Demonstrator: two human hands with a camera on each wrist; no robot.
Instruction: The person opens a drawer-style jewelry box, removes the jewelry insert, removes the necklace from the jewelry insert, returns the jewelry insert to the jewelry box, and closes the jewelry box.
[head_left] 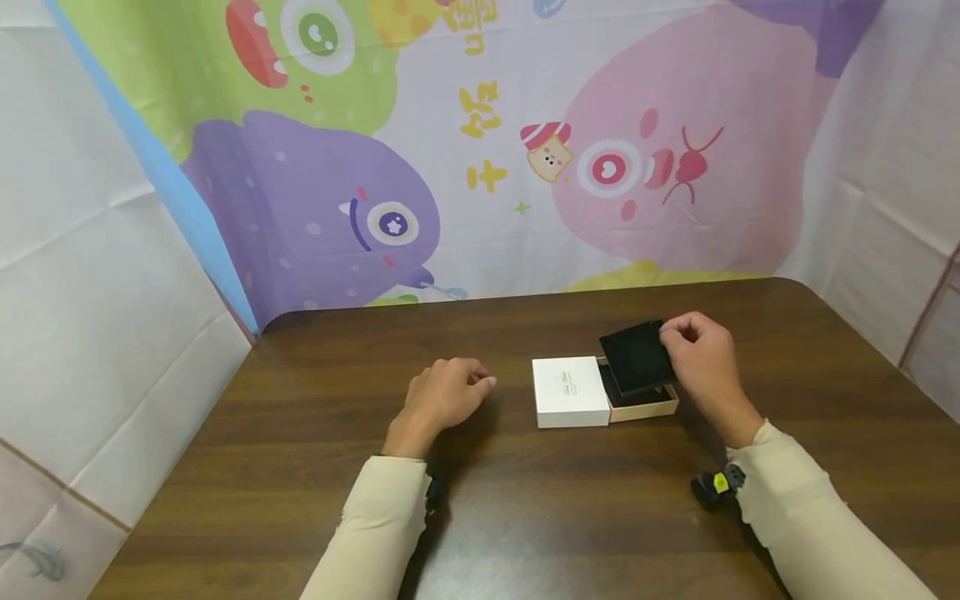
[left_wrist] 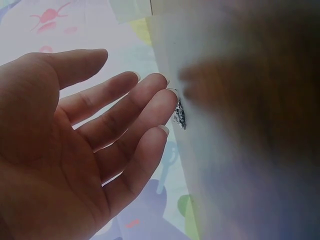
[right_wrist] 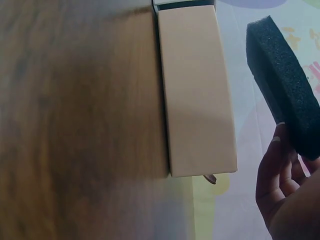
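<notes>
My right hand (head_left: 701, 358) pinches a black foam pad (head_left: 640, 358) by its edge and holds it tilted above a small drawer box. The kraft-coloured drawer (head_left: 645, 412) is pulled partway out of its white sleeve (head_left: 567, 388), which bears small gold lettering; black lining shows inside. In the right wrist view the foam (right_wrist: 282, 75) is thick, apart from the drawer wall (right_wrist: 200, 95). To the left of the box, my left hand (head_left: 442, 393) hovers low at the table, fingers loosely bent, thumb apart. A small silver-and-black glittery thing (left_wrist: 180, 116) shows just beyond its fingertips.
The box stands on a brown wooden table (head_left: 525, 517). A cartoon-printed cloth (head_left: 495, 233) hangs along the table's far edge, and pale panels rise on both sides. A short ribbon tab (right_wrist: 211, 178) sticks out from the drawer's end.
</notes>
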